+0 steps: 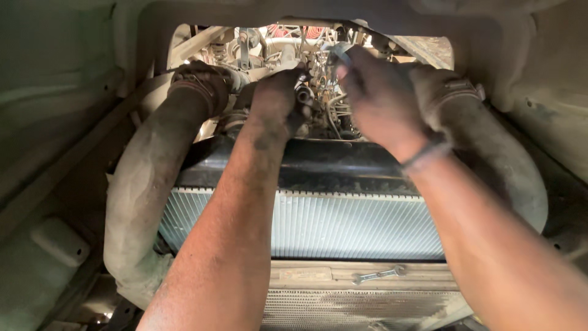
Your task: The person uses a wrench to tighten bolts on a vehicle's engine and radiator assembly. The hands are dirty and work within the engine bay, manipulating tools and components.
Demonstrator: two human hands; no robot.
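- Running down the left side: a thick, dusty grey hose [144, 202], curving from a clamped joint [199, 86] at the top to the lower left corner.
- Left hand [275, 101]: grimy, reaching up into the engine bay, fingers [294, 76] curled and pressed together around a small metal fitting [304, 94] among the pipes; the exact grip is partly hidden by the hand itself.
- Engine parts [275, 43]: a tangle of thin metal pipes, brackets and wiring, seen through the opening at the top centre, directly above both hands.
- Black top tank [343, 165]: lying across the middle, just below the hands, both forearms crossing over it.
- Radiator core [343, 224]: pale finned panel under the black tank, between the two forearms.
- Spanner [378, 275]: small, silver, lying flat on the tan crossbar [318, 276] below the radiator core, well apart from both hands.
- Right hand [376, 101]: dirty, a dark band at the wrist, fingers [349, 67] closed on a dark metal tool [340, 52] held up by the engine parts; the tool's type cannot be told.
- Second grey hose [502, 159]: on the right, behind the right wrist, bending downward.
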